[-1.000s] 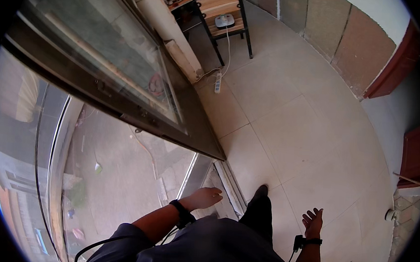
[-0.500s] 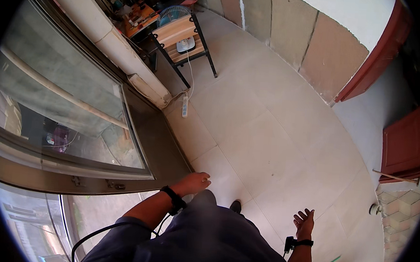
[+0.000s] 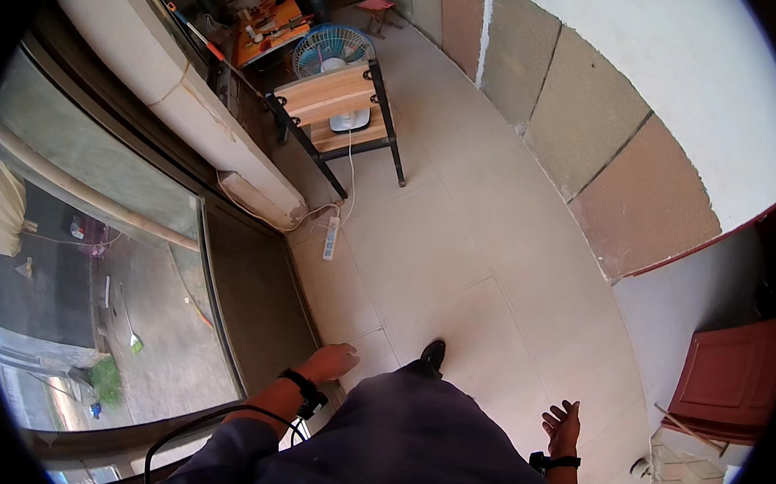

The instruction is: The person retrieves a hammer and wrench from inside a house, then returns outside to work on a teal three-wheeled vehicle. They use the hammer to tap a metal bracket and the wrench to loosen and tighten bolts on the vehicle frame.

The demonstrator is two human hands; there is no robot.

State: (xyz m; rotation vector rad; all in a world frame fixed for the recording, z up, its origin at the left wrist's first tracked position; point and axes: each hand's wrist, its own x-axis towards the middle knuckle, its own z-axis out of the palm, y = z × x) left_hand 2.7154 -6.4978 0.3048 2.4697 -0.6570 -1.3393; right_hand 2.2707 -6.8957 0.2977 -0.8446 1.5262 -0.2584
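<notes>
My left hand point(image 3: 329, 363) hangs in front of me beside the dark lower panel of a glass door point(image 3: 247, 264). Its fingers are loosely bent and a little apart, with nothing seen in them. On the other side, my right hand point(image 3: 561, 427) is held low over the tiled floor point(image 3: 457, 283), fingers spread and bare. Both wrists wear black bands, and a black cable point(image 3: 214, 412) runs along the left forearm. One dark shoe point(image 3: 434, 353) shows ahead of my body.
Ahead stands a wood-slatted chair point(image 3: 326, 98) holding a blue fan point(image 3: 334, 51). Its cord runs down to a white power strip point(image 3: 331, 238) on the floor. Farther back is a cluttered orange table point(image 3: 272, 27). A red wooden cabinet point(image 3: 729, 378) and a stick point(image 3: 688, 427) are at the right.
I have moved forward: the chair, fan and power strip appear nearer and lower. The blue container at the lower right has left the view. Both hands stay without anything seen in them.
</notes>
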